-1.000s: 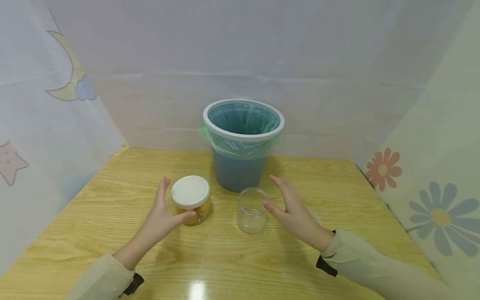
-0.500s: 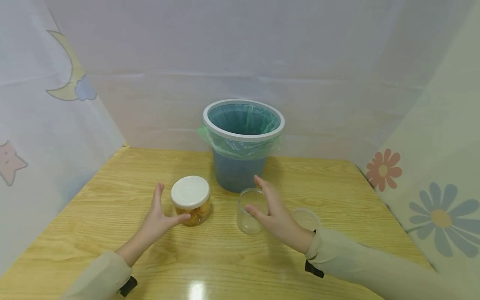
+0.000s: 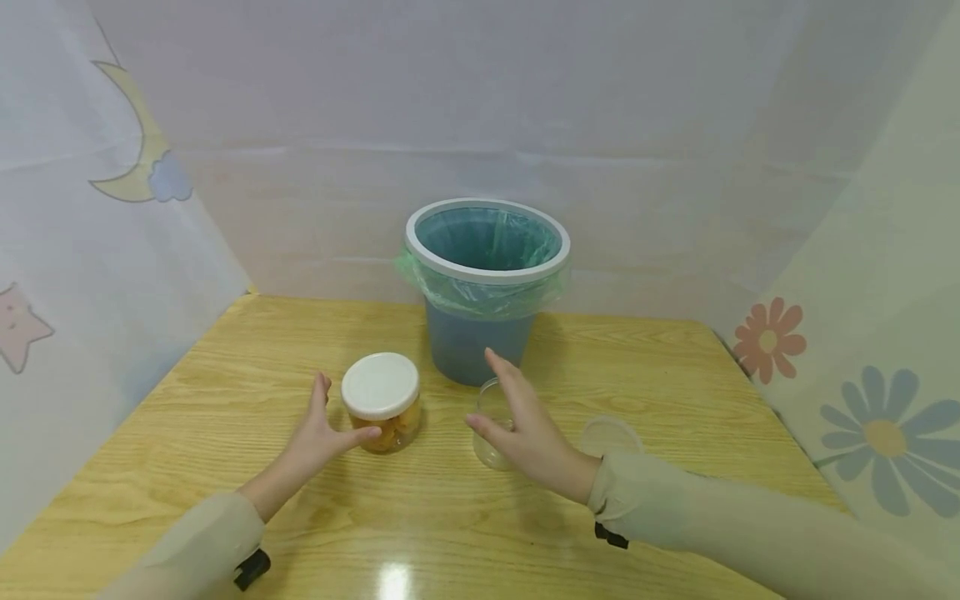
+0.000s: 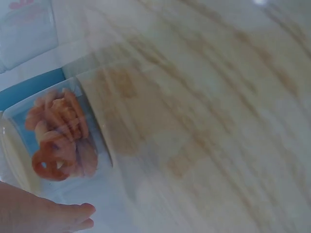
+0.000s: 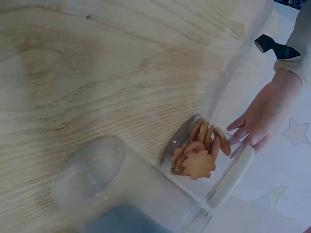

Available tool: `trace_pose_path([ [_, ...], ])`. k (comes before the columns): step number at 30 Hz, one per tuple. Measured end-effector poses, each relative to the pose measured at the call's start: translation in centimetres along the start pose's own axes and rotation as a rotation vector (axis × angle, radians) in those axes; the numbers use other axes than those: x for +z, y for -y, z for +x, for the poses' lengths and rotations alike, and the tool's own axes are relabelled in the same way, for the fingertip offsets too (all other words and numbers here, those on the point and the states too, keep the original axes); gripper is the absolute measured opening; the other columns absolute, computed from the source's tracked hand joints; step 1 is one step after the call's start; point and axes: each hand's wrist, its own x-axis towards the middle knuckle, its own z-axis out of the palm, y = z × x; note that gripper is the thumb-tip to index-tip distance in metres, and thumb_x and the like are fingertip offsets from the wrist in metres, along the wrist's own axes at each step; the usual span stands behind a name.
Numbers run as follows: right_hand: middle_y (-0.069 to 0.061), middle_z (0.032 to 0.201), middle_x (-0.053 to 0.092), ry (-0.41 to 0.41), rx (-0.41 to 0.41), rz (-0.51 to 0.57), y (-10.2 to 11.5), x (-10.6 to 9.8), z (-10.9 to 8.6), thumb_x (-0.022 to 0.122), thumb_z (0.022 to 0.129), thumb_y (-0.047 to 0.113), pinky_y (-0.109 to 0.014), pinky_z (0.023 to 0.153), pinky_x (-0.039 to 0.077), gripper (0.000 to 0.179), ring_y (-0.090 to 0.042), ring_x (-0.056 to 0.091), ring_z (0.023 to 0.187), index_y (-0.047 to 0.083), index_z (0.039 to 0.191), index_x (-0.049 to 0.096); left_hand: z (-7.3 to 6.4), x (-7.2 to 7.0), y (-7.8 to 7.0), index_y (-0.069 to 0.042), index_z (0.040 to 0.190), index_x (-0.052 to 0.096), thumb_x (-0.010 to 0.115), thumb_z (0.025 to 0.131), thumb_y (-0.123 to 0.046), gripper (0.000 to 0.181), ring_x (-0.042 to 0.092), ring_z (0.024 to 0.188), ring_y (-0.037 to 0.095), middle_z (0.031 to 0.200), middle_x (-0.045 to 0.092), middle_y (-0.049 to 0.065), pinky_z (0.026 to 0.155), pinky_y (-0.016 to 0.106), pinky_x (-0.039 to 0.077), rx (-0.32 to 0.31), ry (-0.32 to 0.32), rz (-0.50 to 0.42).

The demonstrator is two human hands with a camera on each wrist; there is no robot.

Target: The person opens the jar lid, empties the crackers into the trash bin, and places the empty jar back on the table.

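Observation:
A clear jar of cookies (image 3: 390, 427) with a white lid (image 3: 380, 384) stands upright on the table, left of centre. My left hand (image 3: 313, 435) is spread at its left side, the thumb overlapping the jar's front in the head view. The cookies (image 5: 200, 162), one flower-shaped, show through the wall in the right wrist view. To the right stands a clear, lidless jar (image 5: 104, 172), with no contents showing. My right hand (image 3: 531, 437) is close at its right side, fingers and thumb apart, hiding part of it in the head view. Neither hand grips anything.
A blue waste bin (image 3: 480, 342) with a white rim and green liner stands behind the jars. A clear round lid (image 3: 611, 433) lies on the wooden table (image 3: 450, 533) beside my right wrist. Printed cloth walls (image 3: 480, 92) surround the table.
My right hand has moved left to the lidless jar, uncovering the clear lid on the table. The left hand has shifted slightly away from the cookie jar. Both jars have stayed put.

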Motion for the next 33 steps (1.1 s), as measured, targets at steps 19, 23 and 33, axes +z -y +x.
trace_pose_path([
  [19, -0.018, 0.158, 0.017, 0.075, 0.177, 0.244, 1.4, 3.1, 2.3, 0.066, 0.095, 0.018, -0.058, 0.111, 0.023, 0.083, -0.038, 0.018, 0.143, 0.003, 0.155, 0.011, 0.6, 1.0, 1.2, 0.002, 0.149, -0.021, 0.080, 0.083, -0.027, 0.124, -0.006, 0.143, 0.047, 0.156, -0.013, 0.029, 0.112, 0.062, 0.008, -0.060, 0.074, -0.140],
  [23, -0.019, 0.157, 0.019, 0.069, 0.209, 0.231, 1.5, 3.7, 2.5, 0.068, 0.093, 0.020, -0.058, 0.111, 0.022, 0.085, -0.038, 0.018, 0.143, 0.001, 0.155, 0.012, 0.4, 0.9, 1.5, 0.002, 0.149, -0.020, 0.080, 0.082, -0.025, 0.124, -0.009, 0.143, 0.046, 0.157, -0.013, 0.028, 0.110, 0.065, 0.006, -0.038, 0.096, -0.143],
  [33, -0.022, 0.157, 0.020, 0.040, 0.386, 0.333, 0.8, 5.6, 3.5, 0.072, 0.090, 0.019, -0.056, 0.110, 0.026, 0.091, -0.042, 0.018, 0.142, -0.002, 0.154, 0.010, 1.4, 0.9, 2.2, -0.002, 0.154, -0.006, 0.080, 0.082, -0.016, 0.113, -0.004, 0.145, 0.042, 0.160, 0.001, 0.023, 0.109, 0.068, 0.003, 0.061, 0.089, -0.182],
])
